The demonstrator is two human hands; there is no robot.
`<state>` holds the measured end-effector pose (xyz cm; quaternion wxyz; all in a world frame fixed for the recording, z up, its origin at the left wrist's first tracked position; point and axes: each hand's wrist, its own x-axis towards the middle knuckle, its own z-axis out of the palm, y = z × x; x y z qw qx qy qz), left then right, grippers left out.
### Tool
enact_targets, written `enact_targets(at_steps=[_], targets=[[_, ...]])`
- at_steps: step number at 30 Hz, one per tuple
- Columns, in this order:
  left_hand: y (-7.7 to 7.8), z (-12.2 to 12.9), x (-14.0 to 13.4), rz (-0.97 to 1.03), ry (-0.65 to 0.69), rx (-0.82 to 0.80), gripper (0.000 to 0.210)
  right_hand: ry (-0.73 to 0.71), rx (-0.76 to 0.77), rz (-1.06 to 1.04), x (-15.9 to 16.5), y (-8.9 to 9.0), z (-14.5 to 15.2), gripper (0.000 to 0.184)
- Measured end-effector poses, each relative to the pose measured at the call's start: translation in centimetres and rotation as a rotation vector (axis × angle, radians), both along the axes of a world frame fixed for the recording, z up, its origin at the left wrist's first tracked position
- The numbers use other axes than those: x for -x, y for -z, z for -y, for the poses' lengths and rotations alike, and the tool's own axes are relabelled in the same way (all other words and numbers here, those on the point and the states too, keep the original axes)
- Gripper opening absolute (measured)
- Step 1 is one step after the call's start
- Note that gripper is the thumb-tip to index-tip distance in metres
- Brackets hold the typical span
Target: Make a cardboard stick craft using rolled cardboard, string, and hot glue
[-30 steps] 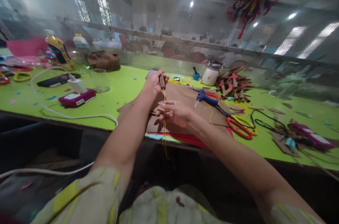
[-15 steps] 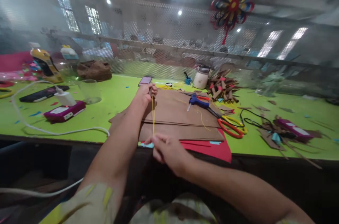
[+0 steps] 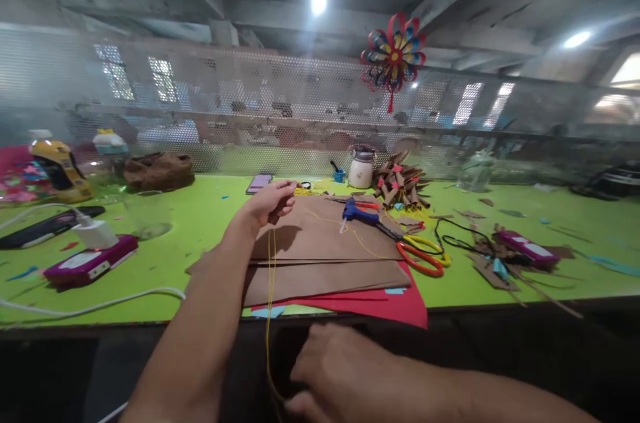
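My left hand (image 3: 276, 199) is closed above the brown cardboard sheets (image 3: 320, 276), pinching a small brown piece (image 3: 275, 216) partly hidden by its fingers. From it a doubled yellow thread (image 3: 271, 273) hangs over the front edge of the table in a slack curve. The lower end of the thread reaches the thumb of my right hand (image 3: 345, 366), which is closed below the table edge and slightly blurred. Under the cardboard lies a red sheet (image 3: 400, 309). On top rests a blue glue gun (image 3: 357, 211), with red-and-yellow-handled scissors (image 3: 423, 259) beside it.
A purple power strip (image 3: 90, 266) with a white charger and cable lies left, near a clear cup (image 3: 149, 216). Rolled brown paper pieces (image 3: 403, 183) and a white jar (image 3: 361, 168) stand at the back. Another purple strip (image 3: 527, 248) lies right among scraps.
My right hand has moved down and toward me, below the table edge, and the thread has gone from taut to slack. My left hand stays over the cardboard. The camera view has tilted upward.
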<state>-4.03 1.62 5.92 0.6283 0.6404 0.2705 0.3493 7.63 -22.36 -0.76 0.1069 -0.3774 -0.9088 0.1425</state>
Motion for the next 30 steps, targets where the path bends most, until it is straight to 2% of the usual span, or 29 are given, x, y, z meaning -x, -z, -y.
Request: enact_targets(at_steps=[2, 4, 6, 8, 9, 11, 13, 15, 18, 22, 25, 28, 30], targets=[[-0.9, 1.2, 0.0, -0.131, 0.065, -0.130, 0.016, 0.214, -0.156, -0.128, -2.5, -3.1, -0.6, 0.026], [-1.9, 2.6, -0.4, -0.251, 0.156, -0.271, 0.021, 0.331, -0.292, -0.389, -5.1, -5.9, -2.5, 0.026], [-3.3, 4.0, -1.1, -0.378, 0.267, -0.401, 0.022, 0.323, -0.427, -0.603, -7.3, -8.0, -5.4, 0.019], [-4.8, 5.4, -1.8, -0.440, 0.336, -0.499, 0.020, 0.257, -0.484, -0.674, -8.8, -9.4, -8.5, 0.040], [-5.5, 6.0, -2.0, -0.446, 0.353, -0.531, 0.018, 0.211, -0.447, -0.681, -9.2, -9.8, -9.8, 0.050], [-6.8, 7.0, -2.2, -0.428, 0.354, -0.559, 0.013, 0.091, -0.237, -0.637, -9.5, -10.2, -11.7, 0.057], [-7.7, 7.2, -1.7, -0.437, 0.343, -0.554, 0.015, 0.071, -0.008, -0.560, -9.8, -10.2, -12.6, 0.047], [-7.9, 6.6, -0.9, -0.463, 0.291, -0.516, 0.020, 0.161, 0.113, -0.471, -10.6, -10.1, -12.6, 0.036], [-6.9, 4.3, 0.3, -0.506, 0.178, -0.426, 0.019, 0.284, 0.151, -0.321, -13.2, -10.0, -12.0, 0.030], [-3.9, 0.8, 0.6, -0.545, 0.082, -0.323, 0.015, 0.382, 0.191, -0.157, -17.2, -10.1, -11.1, 0.036], [-1.3, -0.9, -0.2, -0.554, 0.108, -0.326, 0.014, 0.447, 0.175, -0.032, -19.6, -10.5, -10.3, 0.041], [1.1, -1.9, -1.3, -0.603, 0.128, -0.386, 0.018, 0.515, 0.085, 0.113, -22.0, -11.5, -9.3, 0.040], [2.5, -2.3, -2.1, -0.498, 0.053, -0.392, 0.018, 0.618, 0.039, 0.199, -23.9, -12.2, -8.6, 0.037]])
